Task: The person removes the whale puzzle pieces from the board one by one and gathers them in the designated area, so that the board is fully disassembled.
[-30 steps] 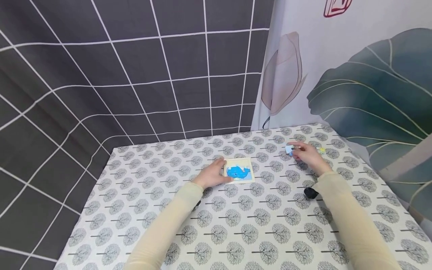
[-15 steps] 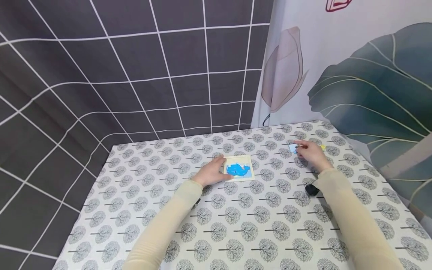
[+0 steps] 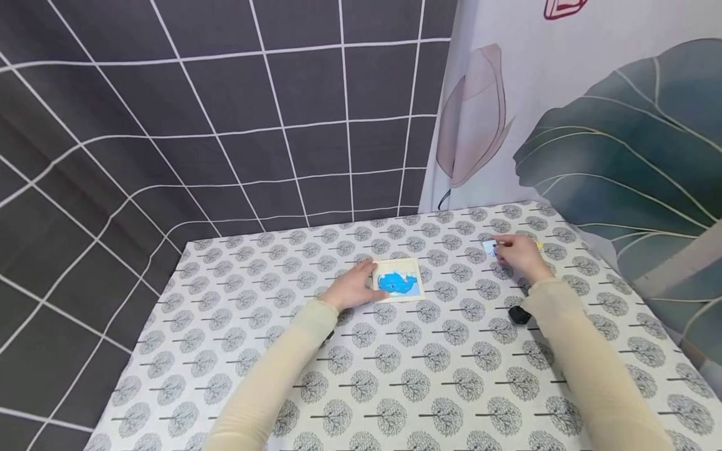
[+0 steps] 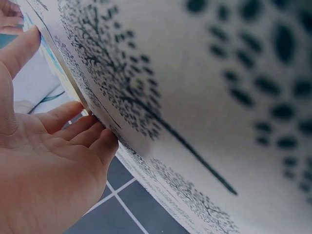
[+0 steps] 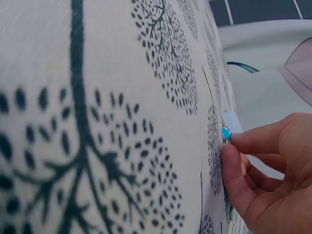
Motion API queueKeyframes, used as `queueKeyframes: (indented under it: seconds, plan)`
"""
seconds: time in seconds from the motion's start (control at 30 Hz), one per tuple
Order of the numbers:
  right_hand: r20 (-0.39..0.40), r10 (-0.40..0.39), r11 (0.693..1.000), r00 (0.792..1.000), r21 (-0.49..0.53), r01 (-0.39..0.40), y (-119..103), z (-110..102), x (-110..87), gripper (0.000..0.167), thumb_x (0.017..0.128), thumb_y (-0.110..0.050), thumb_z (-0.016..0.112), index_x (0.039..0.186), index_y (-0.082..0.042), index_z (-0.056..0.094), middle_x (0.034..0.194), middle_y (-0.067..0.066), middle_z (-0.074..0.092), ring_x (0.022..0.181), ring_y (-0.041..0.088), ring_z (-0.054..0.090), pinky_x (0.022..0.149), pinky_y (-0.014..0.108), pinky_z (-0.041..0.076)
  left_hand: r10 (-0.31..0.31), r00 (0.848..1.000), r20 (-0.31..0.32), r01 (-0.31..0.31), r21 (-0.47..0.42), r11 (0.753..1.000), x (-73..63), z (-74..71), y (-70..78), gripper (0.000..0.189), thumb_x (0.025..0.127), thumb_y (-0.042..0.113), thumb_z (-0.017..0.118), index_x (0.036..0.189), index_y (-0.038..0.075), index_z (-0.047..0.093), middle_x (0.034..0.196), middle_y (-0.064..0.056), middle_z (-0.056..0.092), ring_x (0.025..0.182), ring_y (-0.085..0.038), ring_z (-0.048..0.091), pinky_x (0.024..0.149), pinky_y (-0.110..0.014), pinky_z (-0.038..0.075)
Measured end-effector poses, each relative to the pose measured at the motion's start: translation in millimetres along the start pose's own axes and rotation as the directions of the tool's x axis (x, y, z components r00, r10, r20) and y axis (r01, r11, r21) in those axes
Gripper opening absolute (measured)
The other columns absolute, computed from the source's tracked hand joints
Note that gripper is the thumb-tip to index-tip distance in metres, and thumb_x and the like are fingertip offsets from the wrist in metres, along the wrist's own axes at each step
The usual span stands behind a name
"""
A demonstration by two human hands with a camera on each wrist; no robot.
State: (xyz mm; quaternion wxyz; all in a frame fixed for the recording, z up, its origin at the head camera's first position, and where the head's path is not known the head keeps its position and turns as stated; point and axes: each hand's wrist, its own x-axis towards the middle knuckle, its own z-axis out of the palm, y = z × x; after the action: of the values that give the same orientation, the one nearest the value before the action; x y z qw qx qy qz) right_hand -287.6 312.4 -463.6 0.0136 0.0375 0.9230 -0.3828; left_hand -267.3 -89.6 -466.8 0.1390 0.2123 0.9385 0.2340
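Observation:
A square jigsaw puzzle board (image 3: 399, 262) with a pale wooden rim and a blue whale picture lies on the patterned cloth. My left hand (image 3: 352, 287) holds it by its left side, thumb at the near rim and fingers at the far left corner. In the left wrist view, the fingertips (image 4: 80, 108) meet the board's edge low against the cloth. My right hand (image 3: 520, 255), farther right, pinches a small light-blue puzzle piece (image 3: 488, 248) with bright blue on it between thumb and forefinger. Close over the cloth, that puzzle piece (image 5: 226, 133) is partly covered by the fingertips.
Just beyond the right hand lies a small yellow piece (image 3: 539, 245), mostly hidden. The tree-print tablecloth (image 3: 440, 382) reaches back to a dark gridded curtain (image 3: 282, 125) and a pale floral curtain (image 3: 479, 156). A black device (image 3: 519, 315) sits under the right wrist.
The right hand has shifted slightly right and lower over the cloth with the light-blue piece, then stayed there. The left hand keeps its hold on the board. The head view has tilted slightly.

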Motion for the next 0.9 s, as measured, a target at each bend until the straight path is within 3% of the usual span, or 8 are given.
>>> queueKeyframes:
  seconds: [0.2,0.37,0.57,0.9]
  plan:
    - [0.002,0.048,0.999,0.999,-0.002,-0.048,-3,2,1.9,0.044,0.100,-0.009,0.052,0.138,0.013,0.050,0.114,0.030,0.064,0.083,0.020,0.069,0.082,0.040,0.060,0.011,1.000,-0.003,-0.011,-0.001,1.000,-2.9,-1.0,2.1,0.089,0.089,0.053,0.069,0.156,0.006,0.034,0.167,-0.010,0.020,0.152,-0.028,0.020,0.122,-0.049,0.021]
    - [-0.010,0.102,0.995,0.995,0.025,-0.102,-11,2,2.9,0.044,0.098,-0.007,0.053,0.136,0.015,0.051,0.123,0.034,0.060,0.083,0.018,0.069,0.077,0.030,0.061,0.020,1.000,-0.007,-0.020,-0.004,1.000,-4.0,-2.3,3.1,0.089,0.090,0.052,0.069,0.156,0.004,0.034,0.167,-0.011,0.020,0.153,-0.028,0.020,0.122,-0.048,0.021]
    - [-0.027,0.122,0.992,0.992,0.032,-0.121,-15,2,3.3,0.040,0.094,-0.004,0.053,0.129,0.017,0.055,0.120,0.035,0.061,0.077,0.016,0.069,0.071,0.028,0.061,0.019,1.000,-0.003,-0.019,0.006,1.000,-4.3,-2.7,3.6,0.090,0.090,0.053,0.069,0.156,0.005,0.034,0.167,-0.011,0.020,0.153,-0.028,0.019,0.122,-0.047,0.021]
    - [-0.073,0.133,0.991,0.989,0.013,-0.132,-19,6,2.5,0.037,0.092,-0.002,0.053,0.124,0.016,0.059,0.121,0.035,0.061,0.088,0.032,0.071,0.079,0.039,0.061,0.021,1.000,-0.010,-0.021,0.020,1.000,-3.8,-1.4,2.8,0.089,0.090,0.053,0.069,0.156,0.005,0.034,0.166,-0.011,0.021,0.152,-0.028,0.021,0.122,-0.047,0.021]
